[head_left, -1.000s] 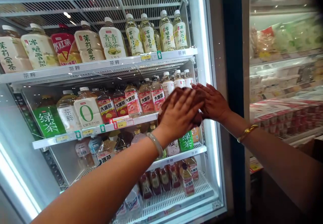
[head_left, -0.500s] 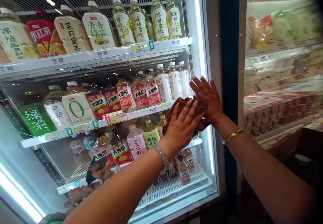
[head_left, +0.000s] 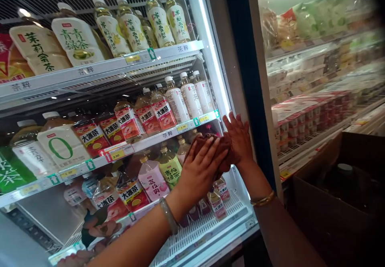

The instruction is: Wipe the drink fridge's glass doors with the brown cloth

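Note:
A bunched brown cloth (head_left: 224, 148) rests against the glass door of a lit drinks cooler. My left hand (head_left: 201, 170) holds it there, its fingers laid over the cloth and a pale bangle on the wrist. Just to the right, my right hand (head_left: 239, 140) has its fingers stretched upward near the door's right edge. Its palm side meets the cloth, and the contact is partly hidden. A gold bangle circles the right wrist. Behind the glass, white-labelled bottles (head_left: 191, 96) stand on the middle shelf (head_left: 147, 142).
Bottled drinks fill the shelves above and left of my hands. A dark blue post (head_left: 245, 58) separates the cooler from an open chilled display with red-and-white packs (head_left: 309, 116). At the lower right is a brown cardboard box (head_left: 333, 203) with a dark container in it.
Both hands and the cloth sit slightly lower and further left in view. The cooler has shifted left too, and more of the cardboard box shows.

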